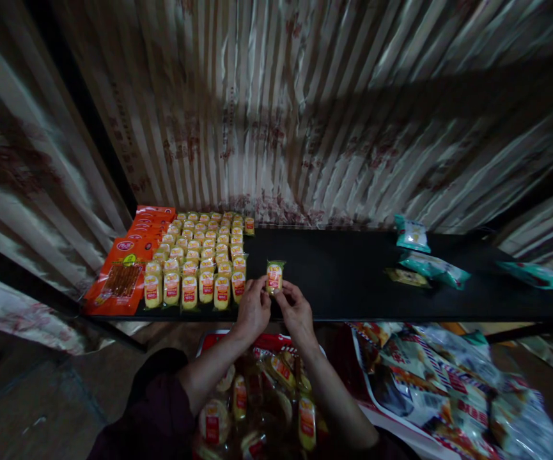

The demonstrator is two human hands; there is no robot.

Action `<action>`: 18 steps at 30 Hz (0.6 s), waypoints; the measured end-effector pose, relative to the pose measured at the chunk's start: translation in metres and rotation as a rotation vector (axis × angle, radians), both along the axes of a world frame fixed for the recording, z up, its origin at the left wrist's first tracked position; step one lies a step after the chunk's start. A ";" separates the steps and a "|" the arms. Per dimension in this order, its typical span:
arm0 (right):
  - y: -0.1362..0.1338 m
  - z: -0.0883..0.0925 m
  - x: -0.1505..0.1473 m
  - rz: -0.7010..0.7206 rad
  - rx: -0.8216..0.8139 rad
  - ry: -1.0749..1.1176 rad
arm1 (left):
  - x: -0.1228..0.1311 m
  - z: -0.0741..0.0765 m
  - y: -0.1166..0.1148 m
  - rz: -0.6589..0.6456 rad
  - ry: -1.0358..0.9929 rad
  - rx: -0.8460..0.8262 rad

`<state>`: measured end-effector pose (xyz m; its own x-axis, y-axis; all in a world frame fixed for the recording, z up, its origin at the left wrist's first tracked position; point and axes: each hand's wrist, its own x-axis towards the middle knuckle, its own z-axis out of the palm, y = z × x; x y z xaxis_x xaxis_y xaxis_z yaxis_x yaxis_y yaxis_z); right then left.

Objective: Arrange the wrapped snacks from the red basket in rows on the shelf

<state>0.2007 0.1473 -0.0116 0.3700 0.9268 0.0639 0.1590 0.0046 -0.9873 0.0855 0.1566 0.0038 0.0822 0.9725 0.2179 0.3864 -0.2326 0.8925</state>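
Note:
Between the fingertips of my left hand (254,308) and my right hand (297,312) is a small yellow packaged cake (275,278) in a clear wrapper with a red and white label. Both hands are closed on its lower sides, holding it upright over the front part of the black shelf (334,268). To the left, several rows of matching wrapped cakes (189,291) stand close together. Below my forearms, a box with a red rim (208,340) contains more of these cakes (307,421), some lying flat and some tilted.
Orange snack packets (121,271) overlap at the shelf's left end. Teal packets (411,235) and a small yellowish packet (406,277) lie toward the right. Under the shelf, a second box (367,383) is piled with bagged food (463,390). A pleated printed curtain (266,115) hangs behind.

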 end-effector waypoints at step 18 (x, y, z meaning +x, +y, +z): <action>0.094 -0.018 0.004 0.014 0.002 -0.024 | 0.026 0.015 0.061 0.058 -0.071 -0.170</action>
